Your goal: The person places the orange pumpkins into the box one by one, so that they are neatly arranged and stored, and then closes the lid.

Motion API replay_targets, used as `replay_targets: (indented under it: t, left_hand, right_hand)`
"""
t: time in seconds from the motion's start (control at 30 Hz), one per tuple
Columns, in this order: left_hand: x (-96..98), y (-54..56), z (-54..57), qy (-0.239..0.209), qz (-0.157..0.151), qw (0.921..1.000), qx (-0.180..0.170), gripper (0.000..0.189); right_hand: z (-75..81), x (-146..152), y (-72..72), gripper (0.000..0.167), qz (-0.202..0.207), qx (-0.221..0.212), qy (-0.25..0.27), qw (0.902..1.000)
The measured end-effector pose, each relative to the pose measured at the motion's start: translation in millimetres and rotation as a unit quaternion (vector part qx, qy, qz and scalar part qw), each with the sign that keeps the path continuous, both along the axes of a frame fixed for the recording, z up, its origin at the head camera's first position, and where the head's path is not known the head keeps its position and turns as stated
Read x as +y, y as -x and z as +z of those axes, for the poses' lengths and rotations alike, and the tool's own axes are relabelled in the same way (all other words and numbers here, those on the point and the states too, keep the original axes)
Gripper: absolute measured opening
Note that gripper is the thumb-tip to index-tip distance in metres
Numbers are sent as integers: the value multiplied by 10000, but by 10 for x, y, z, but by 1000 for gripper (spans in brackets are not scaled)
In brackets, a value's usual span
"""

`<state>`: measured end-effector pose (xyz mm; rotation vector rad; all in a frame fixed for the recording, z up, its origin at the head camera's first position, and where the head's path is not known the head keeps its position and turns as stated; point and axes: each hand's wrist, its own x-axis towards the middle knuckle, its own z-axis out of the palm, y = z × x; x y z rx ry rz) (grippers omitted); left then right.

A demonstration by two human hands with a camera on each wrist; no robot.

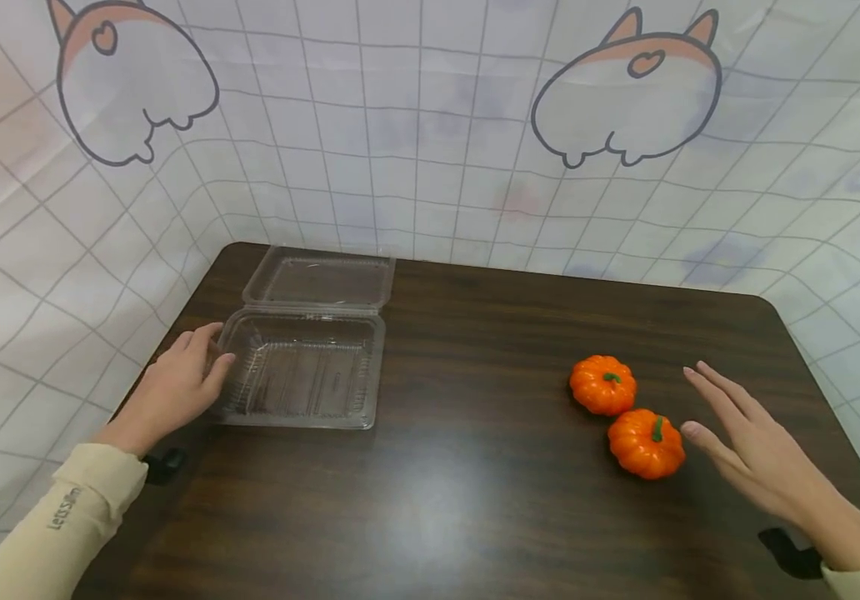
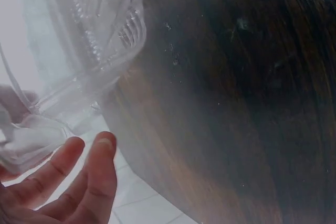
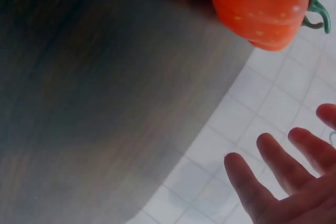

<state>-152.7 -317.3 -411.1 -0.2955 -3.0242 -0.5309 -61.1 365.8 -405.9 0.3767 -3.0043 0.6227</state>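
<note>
A clear plastic clamshell container lies opened flat on the left of the dark wooden table, its lid folded back toward the wall. My left hand grips the near tray at its left rim, thumb over the edge and fingers outside. In the left wrist view the fingers show beside the plastic corner. Two orange pumpkins with green stems stand on the right: the farther pumpkin and the nearer pumpkin. Beside them, my right hand hovers with fingers extended, holding nothing.
The brown tabletop stretches between the container and the pumpkins. A white grid-patterned cloth with cartoon animal shapes hangs behind the table and along both sides.
</note>
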Motion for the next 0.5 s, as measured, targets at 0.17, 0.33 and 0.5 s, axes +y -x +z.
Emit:
replay_targets:
  t: [0.17,0.33,0.5]
  left_hand:
    - [-23,18,-54,-243,-7,9995,220,52]
    - [-68,30,-57,-747,164,9970,-124,58]
    - [-126,34,-37,-1300,383,9877,-782,66]
  right_hand:
    - [-35,5,-22,70,-79,-92,113,9999]
    - [-72,32,-43,69,-187,-190,259,9993]
    - [-118,63,-41,76,-300,-383,336,9983]
